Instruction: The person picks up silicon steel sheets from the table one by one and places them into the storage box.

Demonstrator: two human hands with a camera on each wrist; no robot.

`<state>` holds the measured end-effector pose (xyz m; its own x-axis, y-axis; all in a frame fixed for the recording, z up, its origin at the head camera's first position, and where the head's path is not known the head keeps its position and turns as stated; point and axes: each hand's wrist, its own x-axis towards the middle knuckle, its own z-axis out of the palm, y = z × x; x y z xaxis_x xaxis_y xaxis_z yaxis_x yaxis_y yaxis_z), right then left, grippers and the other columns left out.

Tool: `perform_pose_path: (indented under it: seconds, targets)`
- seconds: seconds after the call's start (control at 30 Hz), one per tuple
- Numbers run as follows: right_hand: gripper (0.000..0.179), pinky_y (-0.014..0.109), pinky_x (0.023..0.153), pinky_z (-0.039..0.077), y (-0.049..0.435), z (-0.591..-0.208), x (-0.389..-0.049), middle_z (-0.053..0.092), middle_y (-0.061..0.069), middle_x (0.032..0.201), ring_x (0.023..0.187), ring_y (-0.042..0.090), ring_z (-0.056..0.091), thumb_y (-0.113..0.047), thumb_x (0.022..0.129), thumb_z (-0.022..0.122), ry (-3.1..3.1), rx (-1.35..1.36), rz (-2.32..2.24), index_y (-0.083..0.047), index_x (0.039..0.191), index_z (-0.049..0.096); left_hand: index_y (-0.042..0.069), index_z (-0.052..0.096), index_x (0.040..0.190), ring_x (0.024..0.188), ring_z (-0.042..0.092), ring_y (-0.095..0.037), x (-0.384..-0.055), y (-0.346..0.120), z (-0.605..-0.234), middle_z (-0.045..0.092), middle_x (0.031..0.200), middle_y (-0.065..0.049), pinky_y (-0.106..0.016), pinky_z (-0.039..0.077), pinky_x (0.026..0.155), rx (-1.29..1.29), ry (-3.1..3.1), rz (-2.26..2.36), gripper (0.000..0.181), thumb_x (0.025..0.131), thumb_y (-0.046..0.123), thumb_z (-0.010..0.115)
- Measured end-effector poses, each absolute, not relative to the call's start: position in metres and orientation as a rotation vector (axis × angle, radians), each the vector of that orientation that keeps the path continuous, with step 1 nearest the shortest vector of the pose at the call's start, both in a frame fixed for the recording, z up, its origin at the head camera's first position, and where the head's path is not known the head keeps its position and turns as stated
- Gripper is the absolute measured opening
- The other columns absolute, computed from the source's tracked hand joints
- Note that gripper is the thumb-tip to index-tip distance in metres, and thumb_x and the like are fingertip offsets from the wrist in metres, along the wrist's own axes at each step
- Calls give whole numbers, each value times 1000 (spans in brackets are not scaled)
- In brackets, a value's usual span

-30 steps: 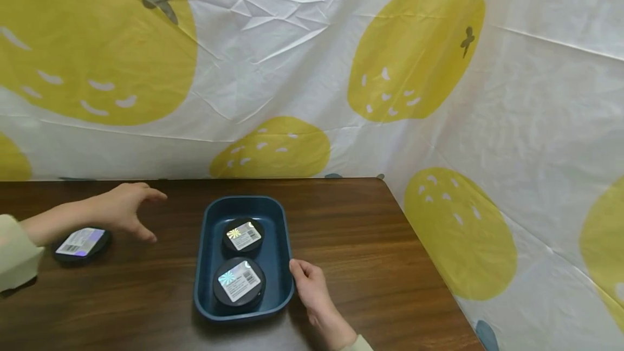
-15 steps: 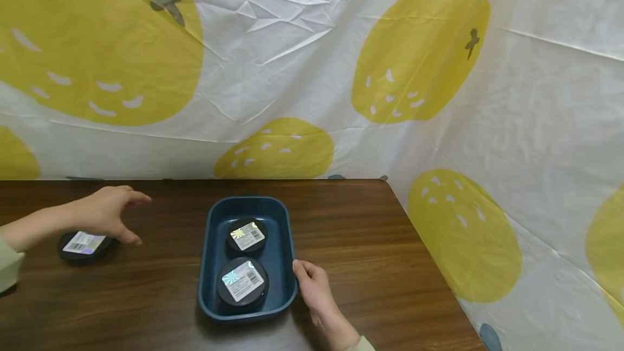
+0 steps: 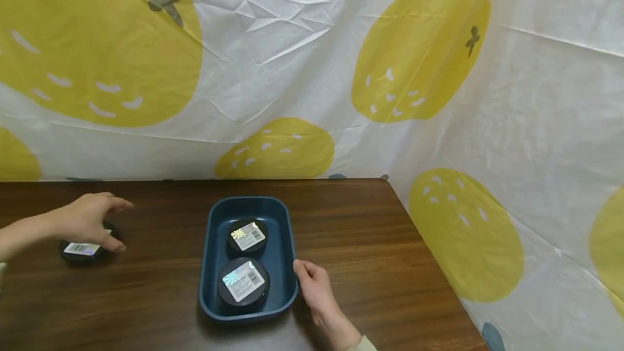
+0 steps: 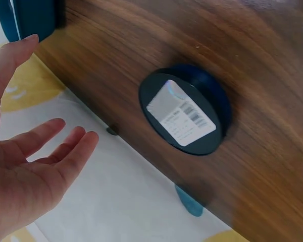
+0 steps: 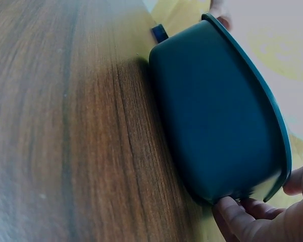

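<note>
A flat, round black container (image 3: 80, 253) with a white barcode label lies on the table at left. Over it hovers my left hand (image 3: 85, 218), thumb and fingers spread, partly hiding it in the head view; in the left wrist view a gap separates the hand (image 4: 33, 176) from the container (image 4: 189, 113). My right hand (image 3: 318, 296) pinches the right rim of a dark blue rectangular tray (image 3: 275, 264), with the thumb at the rim and fingers beneath. Inside the tray sit two similar round containers, a far one (image 3: 247, 235) and a near one (image 3: 244, 283), labels up.
The brown wooden table (image 3: 370, 253) has its right edge running diagonally down the view. A white curtain (image 3: 292, 69) with big yellow fruit prints hangs behind and to the right of it.
My left hand has moved left and slightly down, from beside the left container to over it. The right hand keeps its hold on the tray, which stays in place.
</note>
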<state>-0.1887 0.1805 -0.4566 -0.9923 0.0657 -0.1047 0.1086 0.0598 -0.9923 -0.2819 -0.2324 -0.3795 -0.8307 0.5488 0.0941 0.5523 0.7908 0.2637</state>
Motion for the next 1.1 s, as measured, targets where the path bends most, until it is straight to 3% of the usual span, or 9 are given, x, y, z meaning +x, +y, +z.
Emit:
perform_pose_path:
  seconds: [0.37,0.63,0.83,1.1]
  targets:
    - [33,19,60,39,179,-454,-189,53,-3,70,65,7,48,-14,95,51,2267,187,-2118,16,105,61,-16,59,106,87,60,-39,-279,-256,-389,63,97,-23,-46,50,72,-842,-2996,-377,79,54,35,88]
    - [33,18,56,36,181,-456,-188,49,-4,66,60,6,43,-15,95,51,2265,197,-2124,15,105,61,-16,59,105,84,60,-35,-279,-263,-398,63,95,-21,-43,51,70,-816,-3010,-420,78,53,34,88]
    - [33,19,59,39,183,-455,-187,55,-2,74,66,7,48,-15,95,50,2281,224,-2101,15,108,61,-16,59,107,87,60,-37,-279,-264,-398,62,95,-21,-45,50,72,-794,-3018,-477,77,55,32,88]
    - [34,20,62,42,180,-454,-187,58,0,78,70,8,50,-15,96,50,2272,203,-2097,16,108,60,-14,61,101,79,58,-25,-273,-272,-404,64,86,-14,-36,47,67,-747,-2984,-418,72,50,30,88]
